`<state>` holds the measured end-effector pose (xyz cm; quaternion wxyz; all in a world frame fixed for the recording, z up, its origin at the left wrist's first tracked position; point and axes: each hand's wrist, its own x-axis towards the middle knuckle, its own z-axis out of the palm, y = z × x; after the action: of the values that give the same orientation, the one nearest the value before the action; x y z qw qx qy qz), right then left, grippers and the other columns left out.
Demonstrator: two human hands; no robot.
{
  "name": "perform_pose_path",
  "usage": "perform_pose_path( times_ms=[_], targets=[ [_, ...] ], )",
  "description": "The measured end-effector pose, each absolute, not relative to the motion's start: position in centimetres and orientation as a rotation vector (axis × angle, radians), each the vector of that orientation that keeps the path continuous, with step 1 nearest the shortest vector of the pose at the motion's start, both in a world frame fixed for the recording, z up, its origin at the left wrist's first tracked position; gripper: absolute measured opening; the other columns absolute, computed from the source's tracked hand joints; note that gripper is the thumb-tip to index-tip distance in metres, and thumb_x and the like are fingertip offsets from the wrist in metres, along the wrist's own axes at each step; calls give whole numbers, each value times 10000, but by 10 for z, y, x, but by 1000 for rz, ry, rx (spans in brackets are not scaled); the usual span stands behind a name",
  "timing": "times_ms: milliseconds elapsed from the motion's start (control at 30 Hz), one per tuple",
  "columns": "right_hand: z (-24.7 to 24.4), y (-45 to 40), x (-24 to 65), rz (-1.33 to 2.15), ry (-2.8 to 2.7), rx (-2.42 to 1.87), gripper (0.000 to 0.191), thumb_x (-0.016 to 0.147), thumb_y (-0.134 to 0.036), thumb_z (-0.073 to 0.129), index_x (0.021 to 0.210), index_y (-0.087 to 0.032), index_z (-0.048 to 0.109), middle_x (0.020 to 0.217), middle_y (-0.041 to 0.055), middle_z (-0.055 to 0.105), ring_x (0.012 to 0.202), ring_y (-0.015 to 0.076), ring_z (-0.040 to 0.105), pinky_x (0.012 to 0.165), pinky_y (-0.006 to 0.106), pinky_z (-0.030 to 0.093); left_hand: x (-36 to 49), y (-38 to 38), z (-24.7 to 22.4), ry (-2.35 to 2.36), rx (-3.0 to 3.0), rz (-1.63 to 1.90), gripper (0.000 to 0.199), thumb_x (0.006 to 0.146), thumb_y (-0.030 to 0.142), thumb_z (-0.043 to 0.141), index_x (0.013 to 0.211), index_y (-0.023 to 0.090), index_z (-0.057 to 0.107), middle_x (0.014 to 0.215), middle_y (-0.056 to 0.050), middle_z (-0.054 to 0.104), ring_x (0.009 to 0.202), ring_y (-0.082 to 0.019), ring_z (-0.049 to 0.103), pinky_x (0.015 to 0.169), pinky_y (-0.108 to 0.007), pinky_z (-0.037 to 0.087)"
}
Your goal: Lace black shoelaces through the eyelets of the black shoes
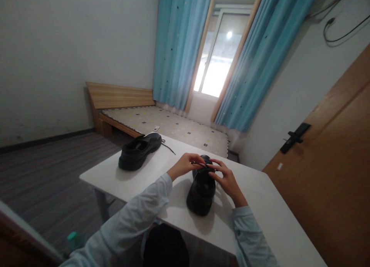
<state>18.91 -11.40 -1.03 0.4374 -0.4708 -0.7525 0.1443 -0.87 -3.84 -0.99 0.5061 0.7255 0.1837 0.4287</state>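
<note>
A black shoe (201,197) stands on the white table (170,197) with its heel toward me and its toe pointing away. Over its lacing my left hand (189,163) is closed, fingertips pinching a dark shoelace (206,165). From the other side my right hand (224,177) pinches at the same lace, its fingers bent and close to the left fingertips. My hands partly hide the front of this shoe. A second black shoe (138,153) sits apart on the table's left side, with a loose lace (169,146) trailing from it.
A bed (173,122) with a patterned mattress lies behind the table, a small white object (156,128) on it. Blue curtains (182,47) frame a window. A brown door (326,155) stands at the right. A green-capped object (73,238) is at the lower left.
</note>
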Motion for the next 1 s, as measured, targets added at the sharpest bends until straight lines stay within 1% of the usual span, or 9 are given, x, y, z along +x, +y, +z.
perform_pose_path(
  times_ms=[167,300,400,500,667,767,867,933,1000],
  targets=[
    [-14,-113,184,362,-1838,-1139,209,750,-312,694,956,-295,718,1198,56,593,1136,250,524,993,437,384,-7,-45,-8,491,1917,1035,221,665,312,720,748,110,689,664,-22,648,594,-89,515,592,-216,390],
    [-14,-113,182,355,-1787,-1126,106,746,-295,696,844,-273,732,1133,54,626,1081,239,557,957,422,410,-7,-43,-9,458,1971,1010,219,671,304,720,775,113,690,676,-22,646,607,-92,519,598,-216,385],
    [-12,-114,183,359,-1717,-1097,85,748,-283,694,822,-258,727,1075,56,649,1026,224,589,925,404,435,-7,-41,-11,443,1966,1009,267,663,310,733,848,124,681,716,-23,648,644,-104,538,623,-224,399],
    [-10,-114,185,362,-1615,-1066,92,743,-283,695,823,-246,723,1032,55,672,990,216,609,916,401,445,-8,-41,-9,423,1931,1042,339,637,326,755,904,138,666,774,-24,644,693,-113,550,658,-234,410],
    [-8,-112,194,476,-1287,-1053,158,708,-310,719,834,-215,720,931,56,727,921,215,647,891,409,473,-8,-41,-7,419,1843,1050,395,591,319,786,913,133,653,828,-36,643,743,-123,564,713,-248,432],
    [-10,-110,203,486,-1114,-1047,215,672,-318,745,844,-191,719,855,53,739,854,199,661,883,399,480,-7,-38,-9,487,1832,1056,357,651,367,739,906,132,651,809,-39,650,731,-125,574,699,-249,440],
    [-12,-107,211,502,-1007,-1041,232,641,-339,762,795,-172,711,782,47,733,793,192,670,849,390,499,-6,-33,-14,590,1864,1097,310,738,404,649,898,139,649,815,-46,665,734,-133,591,668,-243,449],
    [-13,-105,215,495,-976,-1065,254,625,-359,764,777,-166,704,756,52,729,767,202,677,805,393,518,-6,-31,-16,666,1894,1135,277,769,389,610,887,141,649,820,-49,670,739,-138,598,659,-242,458],
    [-15,-104,218,471,-989,-1127,288,623,-381,751,804,-164,701,782,72,733,779,223,683,761,398,531,-6,-29,-18,743,1929,1156,240,778,354,594,873,141,650,806,-48,668,726,-138,597,650,-242,463]
  ],
)
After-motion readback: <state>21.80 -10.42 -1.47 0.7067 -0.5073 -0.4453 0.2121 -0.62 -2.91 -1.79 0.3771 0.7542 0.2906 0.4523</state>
